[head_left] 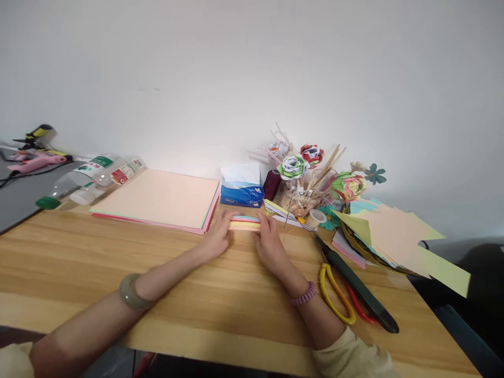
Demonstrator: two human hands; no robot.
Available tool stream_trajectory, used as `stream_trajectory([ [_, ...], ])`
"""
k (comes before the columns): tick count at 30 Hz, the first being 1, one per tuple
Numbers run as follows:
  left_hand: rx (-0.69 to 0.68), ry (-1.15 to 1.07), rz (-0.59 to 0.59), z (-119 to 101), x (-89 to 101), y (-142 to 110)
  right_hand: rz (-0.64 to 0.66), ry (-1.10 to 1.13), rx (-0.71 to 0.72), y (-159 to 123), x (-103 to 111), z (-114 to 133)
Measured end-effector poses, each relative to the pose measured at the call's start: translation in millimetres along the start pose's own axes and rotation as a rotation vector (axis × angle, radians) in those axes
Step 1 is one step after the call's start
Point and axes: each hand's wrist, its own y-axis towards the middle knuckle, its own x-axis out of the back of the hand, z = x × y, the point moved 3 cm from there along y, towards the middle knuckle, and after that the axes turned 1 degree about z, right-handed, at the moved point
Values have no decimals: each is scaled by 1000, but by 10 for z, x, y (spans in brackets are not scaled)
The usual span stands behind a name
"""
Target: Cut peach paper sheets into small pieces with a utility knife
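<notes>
A small stack of coloured paper strips lies on the wooden table. My left hand grips its left end with the fingers curled round it. At the other end my right hand holds the stack the same way. Both forearms reach forward across the table. A green bangle sits on the left wrist and a purple bead bracelet on the right wrist.
A pile of large pastel sheets lies at the back left, beside plastic bottles and a pink glue gun. A blue tissue box, paper flowers, loose sheets, yellow scissors and a dark ruler crowd the right.
</notes>
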Motion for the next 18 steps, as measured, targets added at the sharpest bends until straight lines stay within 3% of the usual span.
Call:
stream_trajectory([
  [8,255,-85,-27,241,-61,75,26,135,-113,137,16,-119],
  [18,279,-197,21,270,-112,82,121,223,-159,75,-73,-135],
])
